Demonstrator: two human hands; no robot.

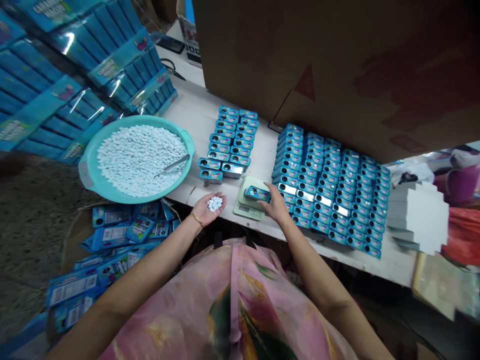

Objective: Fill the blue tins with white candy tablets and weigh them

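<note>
Under the right hand, a small blue tin lies on a pale small scale. Fingers bent against the tin's right end, touching it; how firmly it is held, cannot tell. Tin looks light and stiff, its printed metal smooth and probably slippery; its long sides seem the best place to take hold.

Left of that hand, the left hand lies palm up, open and slightly cupped, white candies heaped on the palm, none pinched. Candies look light, hard and rounded, apt to roll and perhaps chip; a cupped palm suits them better than fingertips. Gold bangle on that wrist.

Farther left of the left hand, a teal basin holds many more candies, with a metal scoop lying on them. Ahead of the left hand, rows of blue tins stand on the desk. Right of the right hand, a larger block of tins, then stacked white card. Below the left hand, printed cartons lie in a loose heap.
</note>
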